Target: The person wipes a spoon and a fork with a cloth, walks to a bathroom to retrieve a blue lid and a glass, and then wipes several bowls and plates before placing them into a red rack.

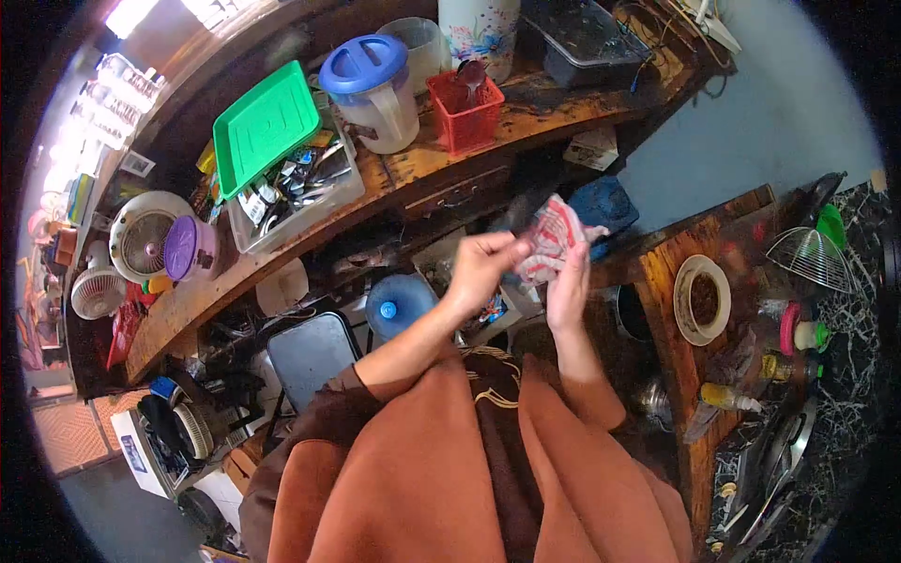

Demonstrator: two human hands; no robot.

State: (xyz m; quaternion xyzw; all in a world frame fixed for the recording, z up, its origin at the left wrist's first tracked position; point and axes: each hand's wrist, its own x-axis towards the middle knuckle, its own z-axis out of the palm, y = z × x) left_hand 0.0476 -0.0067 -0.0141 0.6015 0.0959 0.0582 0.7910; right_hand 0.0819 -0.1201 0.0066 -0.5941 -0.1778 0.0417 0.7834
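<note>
A red-and-white cloth (556,242) is bunched up in front of me, between my two hands. My left hand (488,267) is closed, its fingers curled and its thumb against the cloth's left edge. My right hand (569,286) holds the cloth from the right, its fingers upright along it. A dark, blurred shape (527,208) shows just behind the cloth by my left hand; I cannot make out what it is. The folds hide some of my fingertips.
A wooden counter (389,178) carries a green tray (267,127), a blue-lidded pitcher (375,98) and a red basket (466,117). At right, a bowl (701,300) stands on a wooden ledge beside bottles and a wire strainer (815,258). A blue water jug (402,308) stands below.
</note>
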